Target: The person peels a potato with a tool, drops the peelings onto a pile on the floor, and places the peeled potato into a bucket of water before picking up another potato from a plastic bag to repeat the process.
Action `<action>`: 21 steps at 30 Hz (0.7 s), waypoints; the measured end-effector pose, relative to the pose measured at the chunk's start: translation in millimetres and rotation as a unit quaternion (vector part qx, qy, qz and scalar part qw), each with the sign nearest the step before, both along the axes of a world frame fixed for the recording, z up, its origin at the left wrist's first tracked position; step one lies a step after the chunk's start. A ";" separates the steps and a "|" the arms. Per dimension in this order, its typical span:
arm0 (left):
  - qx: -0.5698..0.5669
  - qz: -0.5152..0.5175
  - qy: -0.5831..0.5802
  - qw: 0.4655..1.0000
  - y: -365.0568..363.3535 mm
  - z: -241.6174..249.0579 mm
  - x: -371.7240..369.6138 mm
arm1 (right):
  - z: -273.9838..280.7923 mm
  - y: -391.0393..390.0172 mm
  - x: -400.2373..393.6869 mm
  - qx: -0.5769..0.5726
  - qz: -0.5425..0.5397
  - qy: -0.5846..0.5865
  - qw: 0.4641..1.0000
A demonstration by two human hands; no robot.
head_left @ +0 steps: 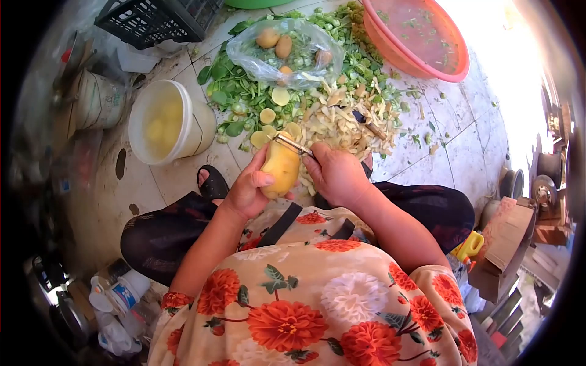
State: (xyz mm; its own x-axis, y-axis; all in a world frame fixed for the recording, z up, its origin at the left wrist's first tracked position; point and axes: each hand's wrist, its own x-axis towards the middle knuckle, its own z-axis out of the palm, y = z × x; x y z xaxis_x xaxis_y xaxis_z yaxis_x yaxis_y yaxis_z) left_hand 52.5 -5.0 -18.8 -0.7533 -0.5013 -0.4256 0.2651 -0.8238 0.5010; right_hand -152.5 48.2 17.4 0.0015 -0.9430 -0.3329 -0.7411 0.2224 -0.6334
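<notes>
Centre frame, just above the lap: left hand (pixel 247 192) wraps the potato (pixel 281 168), thumb pressed across its near face, fingers curled behind. Long axis stands nearly upright, tipped slightly to the right, top end pointing at the peel pile (pixel 342 125). Right hand (pixel 336 174) sits immediately right of it, fist closed on a peeler (pixel 293 145), blade laid across the potato's top end, seemingly touching, though the glare makes contact hard to confirm. Both hands are equally close. Upper left, 1 white bucket (pixel 160 122) holds peeled potatoes in water.
</notes>
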 end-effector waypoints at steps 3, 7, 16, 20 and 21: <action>0.012 0.010 0.002 1.000 1.8 -2.9 -1.2 | 7.5 9.3 6.6 -0.007 0.050 -0.021 0.998; -0.032 0.022 -0.068 0.997 4.4 -5.2 -0.8 | 4.1 19.0 15.9 -0.046 0.083 -0.033 0.995; -0.047 -0.014 -0.065 0.997 10.5 3.1 -2.4 | -60.2 -11.2 -22.1 0.020 -0.026 0.049 0.998; -0.027 0.046 -0.093 0.994 8.6 -3.2 0.2 | -27.4 -7.8 -6.1 0.013 -0.040 0.031 0.999; -0.026 0.059 -0.102 0.993 7.4 -3.5 0.2 | -14.3 -4.0 0.9 0.012 -0.002 0.019 1.000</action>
State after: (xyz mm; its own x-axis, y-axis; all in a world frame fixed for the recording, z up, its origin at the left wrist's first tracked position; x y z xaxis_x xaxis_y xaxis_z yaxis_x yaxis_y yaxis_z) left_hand 52.7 2.5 -22.3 -0.5885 -0.6062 -0.5350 0.2466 -0.7648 0.5952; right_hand -151.5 44.2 3.1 -0.0153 -0.9346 -0.3553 -0.7637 0.2403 -0.5992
